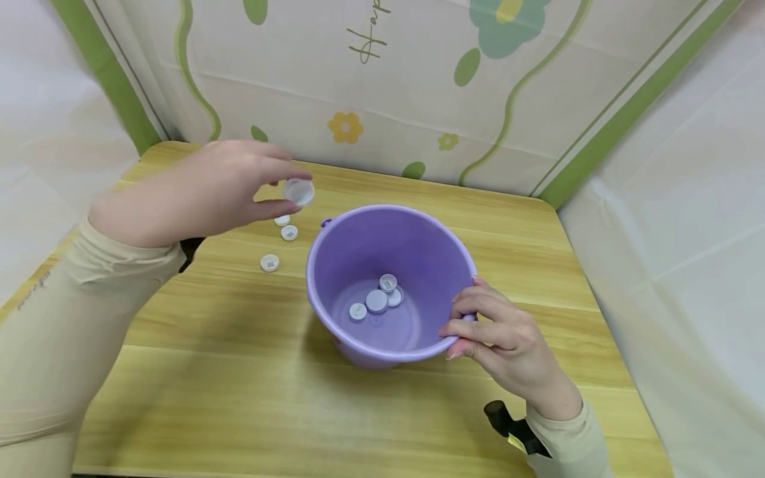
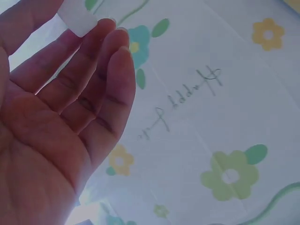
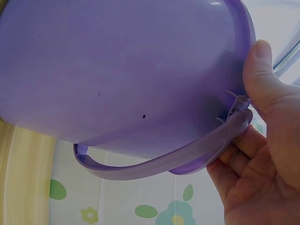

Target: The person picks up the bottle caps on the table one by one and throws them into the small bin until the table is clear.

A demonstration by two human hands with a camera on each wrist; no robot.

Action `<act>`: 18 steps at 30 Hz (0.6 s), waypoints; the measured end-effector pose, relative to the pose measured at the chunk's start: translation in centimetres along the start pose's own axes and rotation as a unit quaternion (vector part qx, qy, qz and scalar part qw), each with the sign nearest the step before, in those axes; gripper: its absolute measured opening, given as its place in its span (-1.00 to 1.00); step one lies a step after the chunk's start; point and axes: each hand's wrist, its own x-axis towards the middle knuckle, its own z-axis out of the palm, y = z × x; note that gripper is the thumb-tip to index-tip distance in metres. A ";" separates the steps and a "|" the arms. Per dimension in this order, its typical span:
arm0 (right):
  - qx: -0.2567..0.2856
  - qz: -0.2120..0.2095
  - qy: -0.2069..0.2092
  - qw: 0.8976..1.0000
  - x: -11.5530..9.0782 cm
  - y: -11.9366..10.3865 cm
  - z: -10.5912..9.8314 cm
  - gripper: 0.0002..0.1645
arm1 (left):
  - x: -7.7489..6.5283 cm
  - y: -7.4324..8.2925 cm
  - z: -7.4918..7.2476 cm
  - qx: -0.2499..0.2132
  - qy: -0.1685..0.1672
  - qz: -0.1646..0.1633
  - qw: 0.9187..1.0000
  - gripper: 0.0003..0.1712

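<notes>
Between thumb and fingers, my left hand [image 1: 239,182] pinches a white bottle cap [image 1: 299,192] above the table, to the upper left of the bucket. The left wrist view shows part of that cap at its top edge, against the fingertips. A purple bucket [image 1: 391,216] stands mid-table, tilted slightly, with several white caps [image 1: 376,301] on its bottom. My right hand [image 1: 508,335] grips the bucket's rim on the right, fingers inside and thumb outside. In the right wrist view the bucket's handle [image 3: 154,166] hangs down beside its wall, close to the right hand.
More white caps [image 1: 269,263] lie on the wooden table [image 1: 239,405] left of the bucket, some partly under the left hand. A floral cloth [image 1: 412,99] rises behind the table, and pale sheets hang at both sides.
</notes>
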 end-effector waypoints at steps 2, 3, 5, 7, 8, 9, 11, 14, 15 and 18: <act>0.000 -0.001 0.000 1.000 0.0 0.0 0.0 -0.72 | 0.6 0.5 -0.6 0.000 0.010 0.014 1.000 -0.61; 0.001 -0.002 0.000 1.000 0.0 0.0 0.0 -0.72 | 1.0 0.7 -0.8 0.000 0.014 0.023 1.000 -0.64; 0.003 -0.004 0.000 1.000 0.0 0.0 0.0 -0.72 | 1.7 1.1 -1.0 0.001 0.022 0.040 0.999 -0.69; 0.005 -0.004 0.001 1.000 0.0 0.0 0.0 -0.72 | 2.3 1.5 -1.3 0.004 0.022 0.051 0.998 -0.72; 0.007 -0.004 0.001 1.000 0.0 0.0 0.0 -0.72 | 2.6 1.6 -1.4 0.006 0.020 0.054 0.998 -0.74; 0.008 -0.004 0.001 1.000 0.0 0.0 0.0 -0.72 | 3.0 1.8 -1.5 0.009 0.017 0.056 0.998 -0.75; 0.010 -0.005 0.002 1.000 0.0 0.0 0.0 -0.72 | 3.6 2.1 -1.7 0.015 0.009 0.055 0.998 -0.75; 0.011 -0.005 0.002 1.000 0.1 0.0 0.0 -0.73 | 4.4 2.2 -1.9 0.015 -0.005 0.058 0.998 -0.70; 0.011 -0.005 0.002 1.000 0.1 0.0 0.0 -0.73 | 4.7 2.1 -1.9 0.014 -0.009 0.059 0.998 -0.68; 0.011 -0.005 0.002 1.000 0.2 -0.1 -0.1 -0.73 | 5.6 2.1 -2.0 0.014 -0.021 0.068 0.997 -0.65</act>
